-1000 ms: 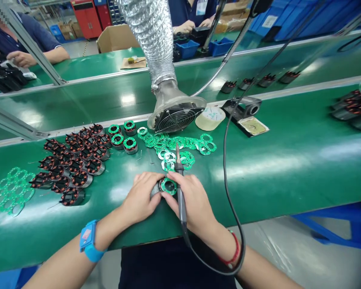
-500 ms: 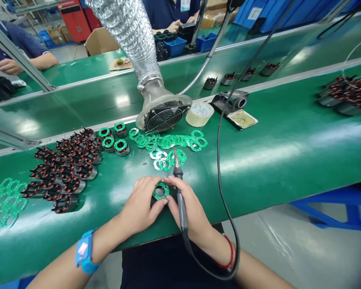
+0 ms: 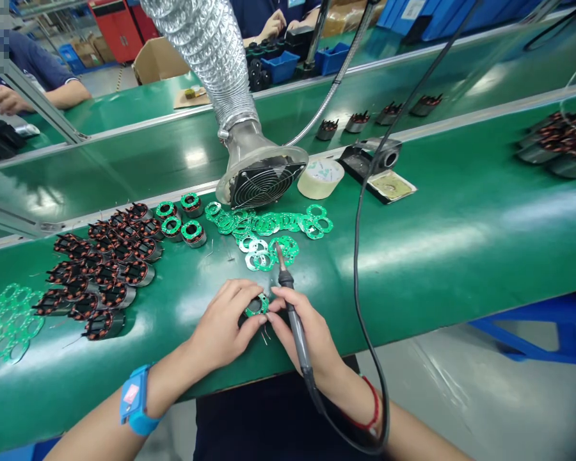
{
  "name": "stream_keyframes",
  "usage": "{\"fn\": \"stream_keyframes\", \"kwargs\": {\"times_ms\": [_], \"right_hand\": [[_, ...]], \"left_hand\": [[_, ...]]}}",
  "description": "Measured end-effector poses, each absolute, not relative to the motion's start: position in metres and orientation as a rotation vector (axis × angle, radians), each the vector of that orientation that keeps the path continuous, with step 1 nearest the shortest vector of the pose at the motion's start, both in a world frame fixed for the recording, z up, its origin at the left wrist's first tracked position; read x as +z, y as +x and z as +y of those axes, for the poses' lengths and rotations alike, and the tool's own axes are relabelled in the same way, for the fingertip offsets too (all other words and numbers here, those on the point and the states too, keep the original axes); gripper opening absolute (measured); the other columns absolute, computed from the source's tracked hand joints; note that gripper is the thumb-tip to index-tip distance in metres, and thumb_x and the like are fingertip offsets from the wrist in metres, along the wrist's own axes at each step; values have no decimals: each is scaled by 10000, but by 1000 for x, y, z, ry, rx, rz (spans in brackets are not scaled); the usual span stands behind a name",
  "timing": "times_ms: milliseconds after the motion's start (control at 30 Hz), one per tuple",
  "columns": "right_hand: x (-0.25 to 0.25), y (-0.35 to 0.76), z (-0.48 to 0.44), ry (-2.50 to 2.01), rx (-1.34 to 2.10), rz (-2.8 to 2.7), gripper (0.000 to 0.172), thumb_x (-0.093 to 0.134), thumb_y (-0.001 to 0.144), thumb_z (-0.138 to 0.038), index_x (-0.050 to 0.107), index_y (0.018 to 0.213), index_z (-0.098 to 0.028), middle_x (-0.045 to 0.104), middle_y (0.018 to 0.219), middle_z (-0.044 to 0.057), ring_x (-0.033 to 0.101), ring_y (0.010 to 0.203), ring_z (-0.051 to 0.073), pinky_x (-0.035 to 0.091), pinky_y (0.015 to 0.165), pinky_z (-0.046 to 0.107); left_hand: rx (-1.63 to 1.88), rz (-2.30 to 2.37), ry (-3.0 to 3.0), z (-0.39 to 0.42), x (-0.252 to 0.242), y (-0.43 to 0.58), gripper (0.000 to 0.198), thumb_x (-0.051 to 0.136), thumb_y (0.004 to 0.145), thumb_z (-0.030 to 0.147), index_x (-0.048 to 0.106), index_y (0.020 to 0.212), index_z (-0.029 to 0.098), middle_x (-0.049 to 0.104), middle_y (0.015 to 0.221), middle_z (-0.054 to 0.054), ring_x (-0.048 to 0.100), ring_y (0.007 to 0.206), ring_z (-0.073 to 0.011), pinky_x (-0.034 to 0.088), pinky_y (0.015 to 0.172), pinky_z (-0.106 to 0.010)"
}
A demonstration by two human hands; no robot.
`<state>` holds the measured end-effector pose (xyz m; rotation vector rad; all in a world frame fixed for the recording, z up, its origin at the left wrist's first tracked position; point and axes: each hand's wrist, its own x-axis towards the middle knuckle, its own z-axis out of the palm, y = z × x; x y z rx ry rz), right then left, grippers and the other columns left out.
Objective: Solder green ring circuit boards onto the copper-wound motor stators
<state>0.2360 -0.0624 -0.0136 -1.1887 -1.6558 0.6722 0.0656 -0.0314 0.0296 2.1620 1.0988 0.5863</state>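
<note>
My left hand (image 3: 223, 323) is closed around a motor stator topped by a green ring-shaped circuit board (image 3: 264, 303), low over the bench near its front edge. My right hand (image 3: 317, 336) has a soldering iron (image 3: 298, 333) lodged against its fingers, the tip pointing forward and away from the stator. The right thumb and fingertips meet the stator's right side. Thin wire ends show just below it. Beyond the iron's tip lie loose green ring boards (image 3: 288, 246). How the stator sits underneath is hidden by my fingers.
Bare stators (image 3: 110, 272) crowd the left, beside several with green boards (image 3: 192, 232). A fume extractor hood (image 3: 264, 182) hangs ahead, near a tape roll (image 3: 321, 179) and an iron stand (image 3: 372, 166). The iron's cable (image 3: 358, 269) loops on the right. Co-workers' hands are across the bench.
The stator has tilted or turned slightly in my left hand, and wire ends now show below it. My right fingers have shifted at its edge, and the iron leans a little more.
</note>
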Motion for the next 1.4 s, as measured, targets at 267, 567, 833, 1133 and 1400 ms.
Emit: {"fn": "stream_keyframes", "kwargs": {"times_ms": [267, 567, 833, 1133, 1400], "right_hand": [[-1, 241, -54, -1150, 463, -1875, 508, 537, 849, -138, 354, 1317, -217, 578, 1162, 119, 557, 1041, 252, 493, 869, 446], [7, 225, -33, -1073, 392, -2145, 415, 536, 894, -263, 402, 1271, -153, 578, 972, 117, 522, 835, 250, 503, 709, 421], [1, 216, -32, -1015, 390, -2083, 501, 571, 882, -286, 361, 1322, -175, 571, 1157, 157, 533, 964, 274, 486, 779, 434], [5, 220, -35, -866, 334, -2055, 471, 530, 828, -81, 441, 1274, -204, 664, 993, 81, 578, 928, 234, 460, 790, 417], [7, 225, -36, -825, 406, -1850, 429, 519, 851, -65, 475, 1262, -180, 703, 822, 37, 639, 761, 182, 480, 761, 372]], "left_hand": [[545, 1183, 2242, -29, 22, 60, 664, 595, 836, 288, 226, 1376, 178, 364, 1375, -165, 360, 1276, -268, 366, 1036, -431], [108, 1310, 2368, -18, 45, 28, 112, 449, 878, 193, 530, 953, 173, 601, 874, -48, 527, 836, -216, 371, 808, -421], [544, 1279, 1824, -17, 45, 37, 104, 490, 860, 205, 540, 775, 173, 543, 736, 12, 488, 692, -120, 375, 657, -252], [654, 1248, 1367, -16, 33, 42, 115, 546, 801, 260, 558, 752, 157, 543, 683, 26, 480, 643, -93, 378, 607, -205], [621, 1379, 1522, -13, 33, 40, 75, 485, 760, 180, 501, 687, 171, 456, 615, 45, 412, 597, -93, 329, 569, -213]]}}
